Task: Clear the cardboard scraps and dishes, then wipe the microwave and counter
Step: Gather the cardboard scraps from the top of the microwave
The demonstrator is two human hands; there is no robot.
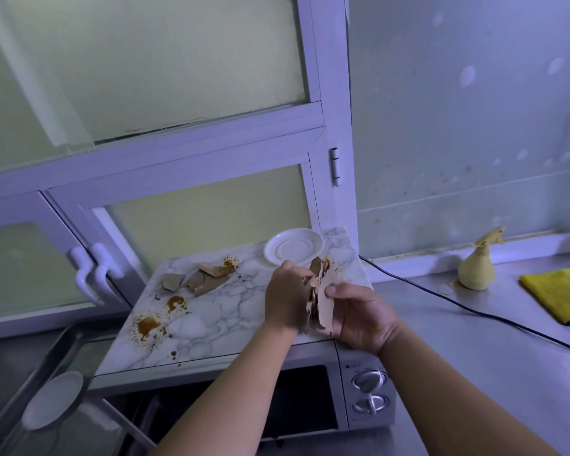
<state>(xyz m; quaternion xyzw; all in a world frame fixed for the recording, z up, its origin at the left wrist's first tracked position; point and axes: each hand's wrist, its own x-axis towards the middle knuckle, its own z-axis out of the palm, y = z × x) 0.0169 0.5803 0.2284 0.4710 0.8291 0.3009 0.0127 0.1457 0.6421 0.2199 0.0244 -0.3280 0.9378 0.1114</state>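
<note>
**Left hand** [287, 296]: back to the camera, fingers curled onto a bundle of cardboard scraps [321, 299].

**Right hand** [359, 315]: thumb and fingers pinch the same bundle from the other side.

**Bundle:** torn, stained brown pieces, held roughly upright between both hands over the right part of the microwave top [231, 327].

**Saucer** [293, 246]: white, on the microwave top just behind the hands, near the rear edge.

**Loose scraps** [201, 278]: a second heap of cardboard, lying flat at the left rear of the top, well apart from the hands.

**Stains** [147, 325]: orange-brown splashes at the front left of the top and around both heaps.

**Bench** [474, 363]: grey metal, carries the microwave. To the right lie a black cord [474, 312], a spray bottle [476, 268] and a yellow cloth [560, 291].

**Second dish** [55, 399]: white, low at the left. What it rests on is unclear.

**Risks, as judged:**
- The bundle is ragged and layered, so a slack pinch could shed small pieces onto the stains or behind the microwave.
- Reaching for the loose heap with both hands occupied could nudge the saucer off the rear edge.
- If the stains are wet, cardboard dragged across them would smear them wider before any wiping starts.
</note>
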